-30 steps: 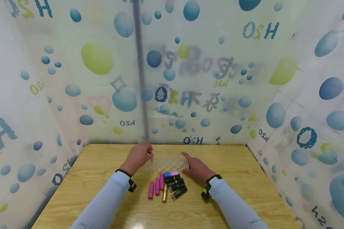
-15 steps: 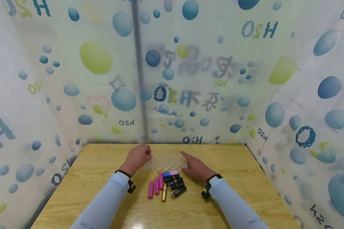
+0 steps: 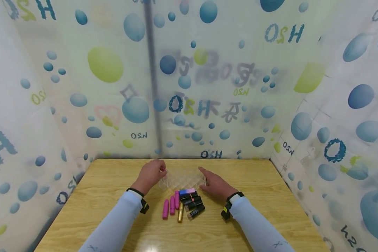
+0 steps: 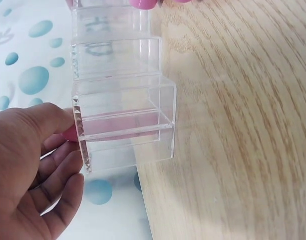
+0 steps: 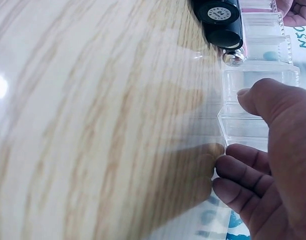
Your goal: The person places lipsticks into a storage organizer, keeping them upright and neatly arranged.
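A clear plastic lipstick holder with stepped compartments stands on the table between both hands. At its left end my left hand pinches the top of a pink lipstick, whose body shows through the clear walls of a compartment there. My right hand grips the holder's right end, thumb on it and the other fingers curled at its end wall. In front of the holder lie several more lipsticks: pink ones, a gold one, black ones and a blue-to-pink one.
The wooden table carries everything. A curtain printed with bubbles hangs right behind its back edge and along both sides.
The left hand has dipped slightly, and less of the pink lipstick shows below its fingers in the head view. The right hand and the lipsticks in front keep their places.
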`<state>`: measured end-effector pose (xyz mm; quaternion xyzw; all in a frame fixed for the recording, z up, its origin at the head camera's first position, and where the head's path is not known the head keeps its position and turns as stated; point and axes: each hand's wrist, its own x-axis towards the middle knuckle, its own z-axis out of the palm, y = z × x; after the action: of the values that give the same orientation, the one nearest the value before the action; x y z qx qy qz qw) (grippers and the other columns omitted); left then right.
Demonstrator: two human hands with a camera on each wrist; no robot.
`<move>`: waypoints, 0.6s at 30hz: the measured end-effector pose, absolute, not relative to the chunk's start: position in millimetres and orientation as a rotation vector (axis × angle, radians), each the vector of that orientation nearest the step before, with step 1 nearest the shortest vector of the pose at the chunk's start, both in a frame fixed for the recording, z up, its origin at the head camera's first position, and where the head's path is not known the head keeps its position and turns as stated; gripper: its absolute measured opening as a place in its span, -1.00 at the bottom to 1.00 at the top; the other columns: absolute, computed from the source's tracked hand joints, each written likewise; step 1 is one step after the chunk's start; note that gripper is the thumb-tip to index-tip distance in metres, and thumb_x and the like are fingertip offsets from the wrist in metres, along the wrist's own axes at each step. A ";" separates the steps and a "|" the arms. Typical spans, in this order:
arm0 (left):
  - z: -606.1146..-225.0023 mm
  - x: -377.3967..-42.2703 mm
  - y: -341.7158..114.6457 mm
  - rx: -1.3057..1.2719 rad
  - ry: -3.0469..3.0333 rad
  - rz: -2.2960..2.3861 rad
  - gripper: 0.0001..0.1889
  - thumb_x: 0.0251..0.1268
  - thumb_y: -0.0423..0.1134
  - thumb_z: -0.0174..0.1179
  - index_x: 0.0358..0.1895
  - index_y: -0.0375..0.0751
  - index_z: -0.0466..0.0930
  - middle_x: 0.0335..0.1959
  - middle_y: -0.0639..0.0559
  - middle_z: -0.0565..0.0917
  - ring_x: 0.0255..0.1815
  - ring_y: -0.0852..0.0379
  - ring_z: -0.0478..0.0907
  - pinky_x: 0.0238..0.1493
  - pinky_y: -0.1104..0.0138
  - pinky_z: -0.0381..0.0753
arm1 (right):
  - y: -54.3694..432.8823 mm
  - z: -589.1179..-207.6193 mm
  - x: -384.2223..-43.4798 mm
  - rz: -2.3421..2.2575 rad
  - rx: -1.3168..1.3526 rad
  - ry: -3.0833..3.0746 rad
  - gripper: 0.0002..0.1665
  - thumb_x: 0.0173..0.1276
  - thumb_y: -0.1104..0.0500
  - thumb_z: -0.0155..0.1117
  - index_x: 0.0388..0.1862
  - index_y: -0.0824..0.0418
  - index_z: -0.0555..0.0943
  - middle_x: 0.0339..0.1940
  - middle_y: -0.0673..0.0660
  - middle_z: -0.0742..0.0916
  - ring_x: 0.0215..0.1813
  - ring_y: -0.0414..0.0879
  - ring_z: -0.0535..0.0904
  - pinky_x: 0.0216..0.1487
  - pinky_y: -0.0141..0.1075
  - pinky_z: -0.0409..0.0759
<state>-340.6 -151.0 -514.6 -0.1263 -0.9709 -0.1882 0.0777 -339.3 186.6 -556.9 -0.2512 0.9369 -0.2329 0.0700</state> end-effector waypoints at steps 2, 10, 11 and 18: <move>-514.4 -339.4 -151.1 -0.368 -2.908 -0.560 -0.87 0.46 -0.18 0.51 -0.13 -0.10 0.75 -0.24 0.05 0.72 -0.23 0.06 0.63 -0.07 0.10 0.74 | 186.6 -557.8 -339.5 -0.696 -0.758 2.824 0.04 0.65 -0.02 0.42 0.88 0.03 0.07 0.75 0.18 0.42 0.68 0.13 0.40 0.64 0.07 0.38; -506.3 -330.2 -154.1 -0.313 -2.899 -0.564 -0.72 0.49 -0.08 0.49 0.03 -0.18 0.74 -0.07 -0.05 0.75 -0.09 -0.01 0.69 0.02 0.05 0.75 | 186.1 -558.8 -341.2 -0.712 -0.753 2.823 0.03 0.64 -0.02 0.43 0.87 0.03 0.09 0.74 0.19 0.42 0.68 0.15 0.41 0.63 0.10 0.38; -503.7 -327.9 -155.0 -0.313 -2.888 -0.563 -0.69 0.49 -0.07 0.49 0.06 -0.21 0.74 -0.04 -0.07 0.74 -0.07 -0.03 0.71 0.03 0.03 0.76 | 186.1 -558.8 -341.0 -0.710 -0.752 2.821 0.04 0.64 -0.03 0.43 0.87 0.03 0.08 0.74 0.19 0.42 0.68 0.15 0.41 0.63 0.09 0.38; -482.6 -303.8 -160.4 -0.322 -2.744 -0.610 -0.71 0.48 -0.07 0.50 -0.03 -0.20 0.71 -0.07 -0.05 0.71 -0.09 -0.03 0.73 -0.08 0.02 0.77 | 187.8 -559.2 -339.9 -0.721 -0.802 2.819 0.04 0.64 0.01 0.43 0.87 0.06 0.07 0.73 0.22 0.43 0.64 0.17 0.46 0.59 0.10 0.45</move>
<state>-303.8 -160.4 -482.6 -0.1123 -0.9580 -0.2129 0.1557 -339.9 187.8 -559.2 -0.2652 0.9322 -0.2386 0.0617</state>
